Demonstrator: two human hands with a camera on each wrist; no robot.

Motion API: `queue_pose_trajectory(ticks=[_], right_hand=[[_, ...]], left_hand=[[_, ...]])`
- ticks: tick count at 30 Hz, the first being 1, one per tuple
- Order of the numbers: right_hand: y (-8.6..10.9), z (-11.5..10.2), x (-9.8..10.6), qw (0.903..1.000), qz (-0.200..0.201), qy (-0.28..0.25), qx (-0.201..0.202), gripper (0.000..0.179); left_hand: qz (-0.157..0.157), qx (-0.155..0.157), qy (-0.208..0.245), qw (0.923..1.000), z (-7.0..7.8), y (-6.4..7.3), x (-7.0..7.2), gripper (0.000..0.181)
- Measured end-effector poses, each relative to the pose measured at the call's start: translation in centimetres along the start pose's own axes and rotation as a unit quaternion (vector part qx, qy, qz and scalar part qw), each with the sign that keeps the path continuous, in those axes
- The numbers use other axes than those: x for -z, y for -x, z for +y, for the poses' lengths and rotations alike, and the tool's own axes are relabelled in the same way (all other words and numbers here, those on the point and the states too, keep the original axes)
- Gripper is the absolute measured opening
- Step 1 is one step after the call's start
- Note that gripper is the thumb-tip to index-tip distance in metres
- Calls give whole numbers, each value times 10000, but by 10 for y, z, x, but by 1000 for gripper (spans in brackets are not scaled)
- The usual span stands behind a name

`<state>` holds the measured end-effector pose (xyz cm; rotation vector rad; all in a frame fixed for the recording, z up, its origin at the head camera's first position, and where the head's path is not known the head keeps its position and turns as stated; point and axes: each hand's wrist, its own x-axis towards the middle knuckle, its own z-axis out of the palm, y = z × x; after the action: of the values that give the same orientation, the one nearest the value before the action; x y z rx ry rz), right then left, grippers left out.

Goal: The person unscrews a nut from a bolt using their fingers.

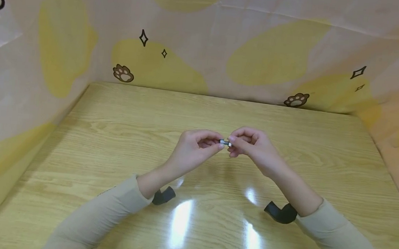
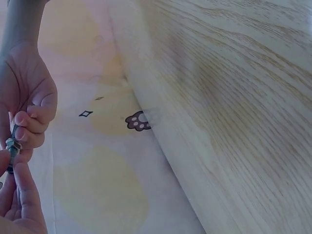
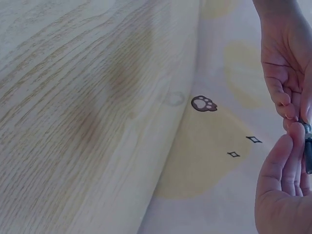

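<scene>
Above the table, both hands meet around a small metal bolt with a hex nut on its threaded shank. My left hand pinches one end of the bolt between thumb and fingers. From the other side, my right hand has its thumb and fingertips at the nut. Threads of the bolt show below the nut in the left wrist view. At the right border of the right wrist view, the dark bolt is partly cut off by the frame.
Under the hands lies a wood-grain tabletop with bright light reflections near its front. A patterned cloth with yellow patches and paw prints stands along the back and sides. Black curved pieces stick out from beneath both wrists.
</scene>
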<state>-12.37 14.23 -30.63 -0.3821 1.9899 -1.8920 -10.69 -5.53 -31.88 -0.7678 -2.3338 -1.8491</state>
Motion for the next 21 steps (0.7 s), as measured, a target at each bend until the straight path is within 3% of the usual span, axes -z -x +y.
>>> queue_pose_trajectory(ticks=[2,7,11,16,18,21], right_hand=[[1,0,1,10000,27,-59,67,7],[2,-1,2,9998,-48,-139,139,19],[1,-2,1,9999,-102,-127,-38,7],[0,-3,-1,9990,-133,-286,-310,8],[0,-2,0,9990,-166,-332,-237,5],[1,-2,0,9992,-200,-342,-85,15]], left_hand=[[-13,55,25,10000,0,0,0,14],[-50,227,142,9996,0,0,2,14],[-56,316,177,9993,0,1,2,13],[-117,372,271,9989,1,1,3,14],[-146,404,366,9984,1,1,4,14],[-164,456,507,9975,-1,1,5,14]])
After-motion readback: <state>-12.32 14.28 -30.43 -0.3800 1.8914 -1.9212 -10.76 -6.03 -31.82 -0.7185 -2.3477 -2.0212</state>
